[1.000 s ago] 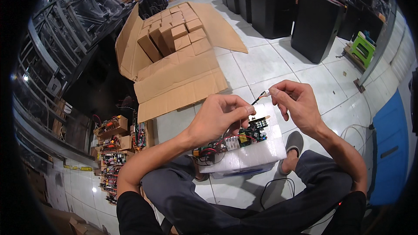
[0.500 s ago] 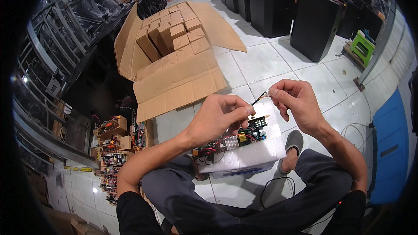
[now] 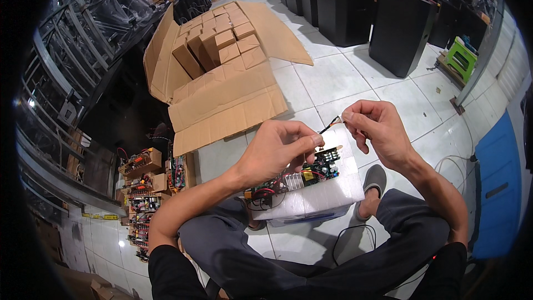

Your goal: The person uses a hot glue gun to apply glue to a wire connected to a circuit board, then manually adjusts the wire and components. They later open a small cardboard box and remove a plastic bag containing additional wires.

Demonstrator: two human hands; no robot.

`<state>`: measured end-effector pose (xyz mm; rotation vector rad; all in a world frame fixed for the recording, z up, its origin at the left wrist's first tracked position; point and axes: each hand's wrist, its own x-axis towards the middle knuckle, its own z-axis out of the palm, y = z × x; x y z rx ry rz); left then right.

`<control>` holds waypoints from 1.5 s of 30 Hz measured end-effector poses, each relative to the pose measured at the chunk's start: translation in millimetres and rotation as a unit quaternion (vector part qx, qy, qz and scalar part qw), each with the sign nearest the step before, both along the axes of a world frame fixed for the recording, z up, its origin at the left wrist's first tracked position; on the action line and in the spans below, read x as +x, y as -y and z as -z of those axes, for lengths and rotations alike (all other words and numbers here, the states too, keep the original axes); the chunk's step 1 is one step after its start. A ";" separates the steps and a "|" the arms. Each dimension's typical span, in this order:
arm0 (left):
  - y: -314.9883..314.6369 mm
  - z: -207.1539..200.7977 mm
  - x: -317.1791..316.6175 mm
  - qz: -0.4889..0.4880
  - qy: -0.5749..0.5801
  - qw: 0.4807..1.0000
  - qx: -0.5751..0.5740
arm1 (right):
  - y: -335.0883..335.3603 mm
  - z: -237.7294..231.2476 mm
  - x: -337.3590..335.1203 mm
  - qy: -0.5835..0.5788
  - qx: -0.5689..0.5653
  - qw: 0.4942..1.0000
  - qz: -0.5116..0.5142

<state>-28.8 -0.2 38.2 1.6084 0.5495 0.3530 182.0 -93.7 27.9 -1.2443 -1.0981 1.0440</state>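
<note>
Between my two hands runs a short wire lead (image 3: 329, 126), dark sleeved toward the left and splitting into coloured wires at the right. My left hand (image 3: 286, 143) pinches the dark end. My right hand (image 3: 377, 128) grips the other end between thumb and fingertips, where a small pale connector seems to be, mostly hidden. Just below my hands lies a green circuit board (image 3: 322, 169) with a silver heatsink, a yellow part and red and black wires. It rests on a white foam block (image 3: 333, 194) between my knees. My left hand covers part of the board.
A large open carton (image 3: 227, 97) full of small brown boxes stands ahead. More circuit boards (image 3: 141, 200) are stacked at the left. Black cabinets (image 3: 402, 30) stand far right, near a green stool (image 3: 462, 58). A blue panel (image 3: 497, 189) is at right, and a black cable (image 3: 355, 228) lies on the floor.
Both hands keep their pinch on the wire lead, nearly in the same place. The view has shifted very slightly.
</note>
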 end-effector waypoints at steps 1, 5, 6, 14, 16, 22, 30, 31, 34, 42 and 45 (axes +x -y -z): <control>-0.3 -0.2 -0.2 0.001 0.001 1.000 0.003 | -0.1 0.2 0.1 0.000 0.001 1.000 0.000; -0.8 0.2 -0.1 -0.015 -0.007 1.000 0.011 | -0.8 2.2 1.2 0.000 0.007 1.000 0.007; 0.2 -0.6 0.1 -0.013 -0.010 1.000 0.007 | 0.0 1.5 1.3 0.001 0.011 1.000 0.010; 1.8 -4.2 -1.2 0.006 -0.024 1.000 0.001 | -0.1 1.3 2.6 0.028 0.024 0.999 0.031; -0.2 0.3 -2.0 0.001 0.001 1.000 -0.004 | -0.7 2.0 1.0 0.025 0.033 0.998 0.043; -5.7 5.1 -5.1 0.003 0.046 0.999 -0.013 | -4.2 9.1 4.2 0.043 -0.006 0.996 0.077; -5.2 2.2 -5.6 -0.022 0.048 0.999 -0.005 | -6.6 21.5 0.7 0.101 -0.027 0.993 0.058; -5.1 2.5 -5.1 -0.021 0.051 0.998 -0.007 | -6.3 21.5 0.8 0.108 -0.030 0.992 0.057; -4.6 2.2 -5.7 -0.028 0.048 0.998 -0.002 | -6.0 18.3 -3.3 0.127 -0.038 0.990 0.057; -6.4 6.4 -4.5 -0.029 0.046 0.998 0.013 | -3.9 17.5 -4.3 0.159 -0.044 0.985 0.044; -5.6 5.9 -4.8 -0.031 0.050 0.998 0.012 | -4.6 18.7 -4.0 0.168 -0.053 0.984 0.037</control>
